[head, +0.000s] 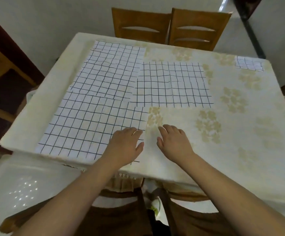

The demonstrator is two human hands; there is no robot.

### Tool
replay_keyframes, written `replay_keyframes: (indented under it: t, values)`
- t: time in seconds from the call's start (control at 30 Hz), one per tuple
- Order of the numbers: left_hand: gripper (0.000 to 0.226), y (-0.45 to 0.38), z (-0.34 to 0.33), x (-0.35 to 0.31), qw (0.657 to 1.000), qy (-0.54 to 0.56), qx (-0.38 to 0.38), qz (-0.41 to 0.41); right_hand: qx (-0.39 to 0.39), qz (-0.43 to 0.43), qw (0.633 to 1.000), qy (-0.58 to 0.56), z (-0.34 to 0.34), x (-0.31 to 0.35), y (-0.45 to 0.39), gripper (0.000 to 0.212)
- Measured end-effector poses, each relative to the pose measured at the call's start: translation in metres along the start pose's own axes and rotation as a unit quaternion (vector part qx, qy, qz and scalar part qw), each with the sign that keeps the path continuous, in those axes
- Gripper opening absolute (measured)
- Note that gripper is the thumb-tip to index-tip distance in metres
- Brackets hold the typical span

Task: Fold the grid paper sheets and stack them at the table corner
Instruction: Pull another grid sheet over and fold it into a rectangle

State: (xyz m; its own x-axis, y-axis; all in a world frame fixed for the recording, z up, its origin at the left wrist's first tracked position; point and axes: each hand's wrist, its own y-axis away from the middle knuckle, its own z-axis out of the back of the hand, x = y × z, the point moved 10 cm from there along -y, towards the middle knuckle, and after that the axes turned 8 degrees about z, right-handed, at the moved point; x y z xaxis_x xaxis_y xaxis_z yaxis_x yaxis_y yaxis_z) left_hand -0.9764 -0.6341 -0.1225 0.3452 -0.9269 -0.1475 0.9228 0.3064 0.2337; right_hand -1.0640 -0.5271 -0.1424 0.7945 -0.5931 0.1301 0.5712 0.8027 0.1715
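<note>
Three grid paper sheets lie flat and overlapping on the table. The near sheet [87,126] reaches the front edge, a second sheet [111,72] lies behind it at the far left, and a third sheet [172,84] sits in the middle. A small folded grid sheet [248,63] rests at the far right corner. My left hand [126,145] lies flat on the near sheet's right edge with straight fingers. My right hand [174,142] rests on the bare tablecloth just right of that sheet, fingers relaxed and holding nothing.
The table [240,133] wears a cream cloth with pale flower prints. Two wooden chairs [170,26] stand at the far side, and another chair [138,210] is under the near edge. Dark wooden furniture [0,79] stands to the left.
</note>
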Motion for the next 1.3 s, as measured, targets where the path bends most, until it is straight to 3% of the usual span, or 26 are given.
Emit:
replay_keyframes:
  t: [0.23,0.33,0.47,0.77,1.0,1.3]
  values:
    - [0.067,-0.063,0.003,0.016,0.999,0.021,-0.025,0.04,0.007,0.05,0.999,-0.016,-0.025,-0.026,-0.085,0.053]
    - [0.066,-0.081,-0.012,0.014,0.999,0.02,-0.008,0.042,0.012,0.04,0.998,-0.036,-0.043,-0.037,-0.114,0.059]
    - [0.063,-0.1,-0.029,0.012,0.998,0.017,0.008,0.062,0.077,0.016,0.996,-0.033,-0.082,-0.056,-0.146,0.058]
    - [0.059,-0.097,-0.037,0.013,0.996,0.025,0.017,0.09,0.074,-0.023,0.996,-0.054,-0.098,-0.073,-0.168,0.061]
    - [0.067,-0.074,-0.045,0.011,0.992,0.066,-0.002,0.105,0.064,-0.023,0.995,-0.072,-0.099,-0.066,-0.145,0.059]
    - [0.071,-0.06,-0.071,-0.007,0.991,0.092,0.042,0.088,0.029,-0.004,0.997,-0.073,-0.107,-0.046,-0.026,0.058]
